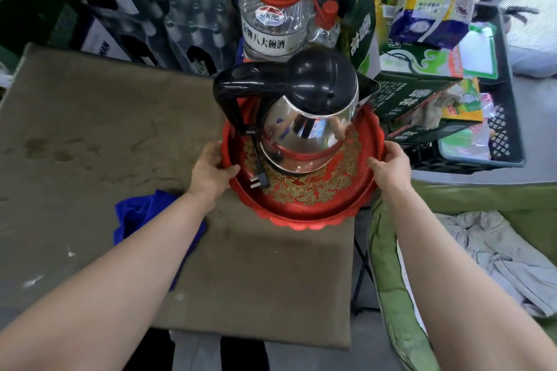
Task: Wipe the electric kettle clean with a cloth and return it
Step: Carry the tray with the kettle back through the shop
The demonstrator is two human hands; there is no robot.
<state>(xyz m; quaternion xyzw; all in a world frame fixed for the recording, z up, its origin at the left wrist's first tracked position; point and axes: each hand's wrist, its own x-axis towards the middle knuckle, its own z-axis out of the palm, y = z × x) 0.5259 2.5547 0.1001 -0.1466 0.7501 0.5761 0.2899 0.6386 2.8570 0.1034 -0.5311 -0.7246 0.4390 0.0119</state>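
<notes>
Over the big brown table (90, 129), two bare arms reach out straight, one on each side of a round red tray (301, 214). The tray sits at the far right corner of the table, but I cannot tell if it rests there or is lifted a little. The left hand (211, 169) grips the left rim of the tray, with the thumb hooked over the rim and lying inside and the other fingers curled under the edge. The right hand (391, 166) grips the right rim the same way, thumb on the inside and fingers wrapped round the outside. There is one kettle (307, 120), shiny silver with a black lid and a black handle. It stands upright in the middle of the tray, and its handle points left. Just behind it stands one big clear bottle (274, 9) with a red cap. One blue cloth (135, 211) lies crumpled on the table near the left arm, and part of it hides under that arm. One black plug (259, 182) on the kettle's cord lies flat in the tray, just beside the left thumb.
</notes>
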